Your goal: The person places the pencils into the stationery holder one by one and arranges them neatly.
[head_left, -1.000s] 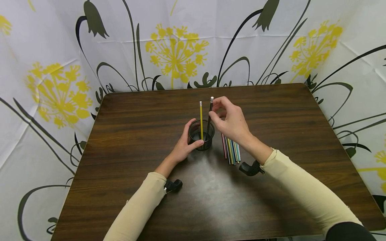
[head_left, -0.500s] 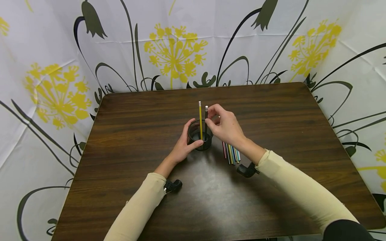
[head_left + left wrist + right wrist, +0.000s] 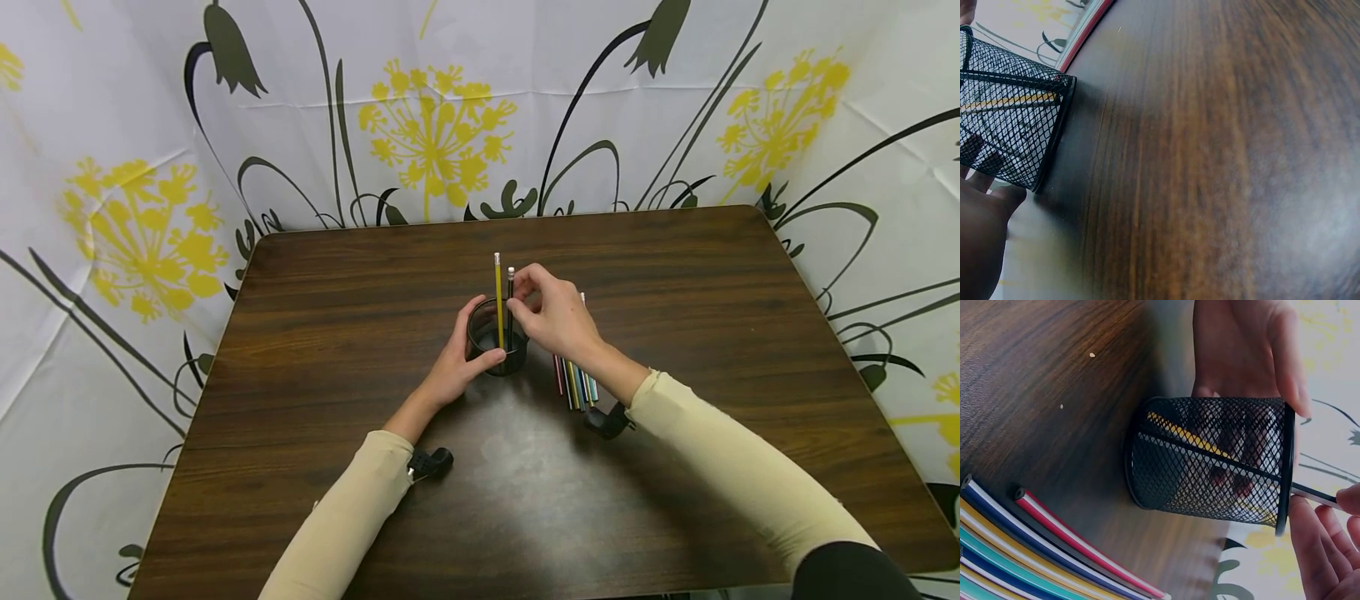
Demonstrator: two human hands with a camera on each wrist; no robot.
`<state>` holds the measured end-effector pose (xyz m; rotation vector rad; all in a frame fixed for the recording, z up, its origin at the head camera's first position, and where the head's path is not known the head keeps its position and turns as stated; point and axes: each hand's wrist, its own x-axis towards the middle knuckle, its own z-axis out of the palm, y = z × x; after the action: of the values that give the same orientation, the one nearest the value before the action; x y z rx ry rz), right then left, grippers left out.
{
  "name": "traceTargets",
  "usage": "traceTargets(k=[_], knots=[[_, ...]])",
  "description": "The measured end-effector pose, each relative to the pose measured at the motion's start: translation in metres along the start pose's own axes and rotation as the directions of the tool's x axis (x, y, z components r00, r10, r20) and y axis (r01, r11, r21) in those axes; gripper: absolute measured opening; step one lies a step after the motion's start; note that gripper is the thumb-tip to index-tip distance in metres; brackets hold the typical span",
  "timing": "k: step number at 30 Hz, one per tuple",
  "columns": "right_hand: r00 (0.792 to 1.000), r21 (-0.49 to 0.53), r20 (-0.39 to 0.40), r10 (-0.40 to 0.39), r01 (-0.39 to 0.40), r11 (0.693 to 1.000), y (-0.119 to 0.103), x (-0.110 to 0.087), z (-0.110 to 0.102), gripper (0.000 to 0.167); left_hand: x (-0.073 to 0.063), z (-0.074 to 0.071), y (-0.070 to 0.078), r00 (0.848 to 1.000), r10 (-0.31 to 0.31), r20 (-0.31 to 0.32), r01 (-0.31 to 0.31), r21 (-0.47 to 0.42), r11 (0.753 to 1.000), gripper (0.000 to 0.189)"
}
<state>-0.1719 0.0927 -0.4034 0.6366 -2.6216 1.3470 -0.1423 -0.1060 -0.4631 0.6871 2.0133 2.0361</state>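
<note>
A black mesh pencil cup (image 3: 513,360) stands upright on the table, also large in the right wrist view. My left hand (image 3: 454,367) grips its left side, thumb at the front and fingers round the back. Inside the cup a yellow pencil (image 3: 498,287) stands nearly upright with its eraser end up. Beside it is a black pencil (image 3: 512,287), white eraser up and lower part within the cup. My right hand (image 3: 561,317) pinches this black pencil just above the rim, between thumb and fingers.
Several coloured pencils (image 3: 576,387) lie in a row right of the cup, partly under my right forearm. The brown wooden table (image 3: 360,283) ends at a flower-patterned curtain (image 3: 442,108). Small pale crumbs (image 3: 1092,355) dot the tabletop.
My right hand has moved down and slightly left, lowering the black pencil deeper into the cup and more upright. The left hand keeps its grip in place.
</note>
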Motion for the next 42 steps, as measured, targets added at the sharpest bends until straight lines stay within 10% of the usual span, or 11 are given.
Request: traceTargets(k=[10, 18, 42], knots=[[0.997, -0.030, -0.003, 0.077, -0.077, 0.997, 0.003, 0.012, 0.003, 0.020, 0.001, 0.000, -0.002, 1.000, 0.013, -0.001, -0.013, 0.003, 1.000, 0.079], [0.992, -0.051, -0.001, 0.129, -0.129, 0.990, 0.006, 0.021, 0.007, 0.021, 0.004, -0.006, -0.030, 1.000, 0.019, -0.018, -0.018, 0.043, 0.999, 0.080], [0.957, -0.017, 0.056, 0.286, -0.285, 0.958, 0.010, 0.028, -0.005, 0.026, 0.002, 0.000, -0.004, 1.000, 0.020, -0.007, -0.020, -0.014, 1.000, 0.079]])
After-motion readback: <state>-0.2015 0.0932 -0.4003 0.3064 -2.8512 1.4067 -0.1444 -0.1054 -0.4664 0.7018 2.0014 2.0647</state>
